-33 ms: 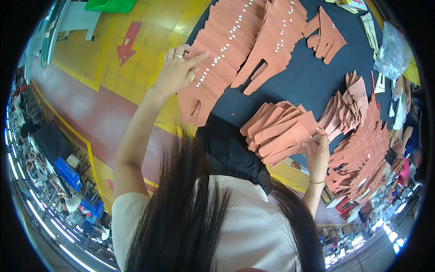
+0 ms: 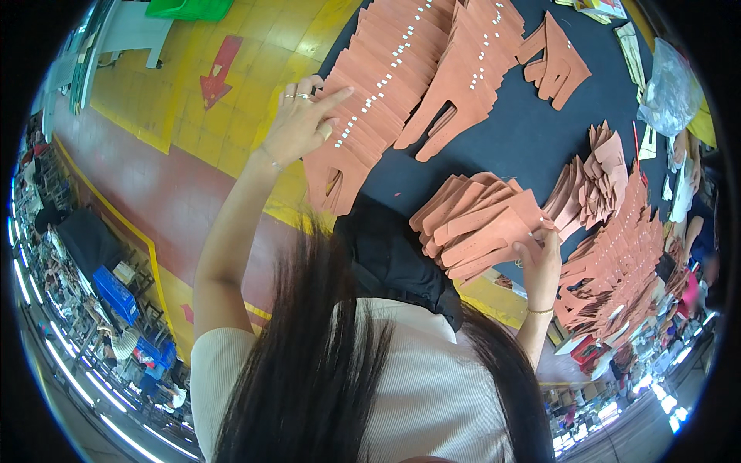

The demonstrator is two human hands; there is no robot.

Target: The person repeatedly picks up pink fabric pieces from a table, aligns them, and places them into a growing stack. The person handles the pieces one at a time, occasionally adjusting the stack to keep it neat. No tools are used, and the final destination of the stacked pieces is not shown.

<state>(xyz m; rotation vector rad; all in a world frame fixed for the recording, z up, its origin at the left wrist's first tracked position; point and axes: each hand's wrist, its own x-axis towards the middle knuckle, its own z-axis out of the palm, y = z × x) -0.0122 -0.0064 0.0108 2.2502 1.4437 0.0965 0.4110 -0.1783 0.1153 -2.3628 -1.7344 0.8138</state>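
Upper left of centre, the left hand point(image 2: 302, 119) is partly open, index finger stretched over the long row point(image 2: 390, 65) of overlapping brown pieces! Right of centre, the right hand point(image 2: 543, 258) pinches the edge of a fanned stack point(image 2: 478, 220) by the dark bench point(image 2: 509, 135).

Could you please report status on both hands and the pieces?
Left hand on long overlapping row; right hand gripping fanned stack; bunched pile close beside right hand.

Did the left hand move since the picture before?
No. The left hand shows no clear shift: it sits in the same place compared with the red floor arrow.
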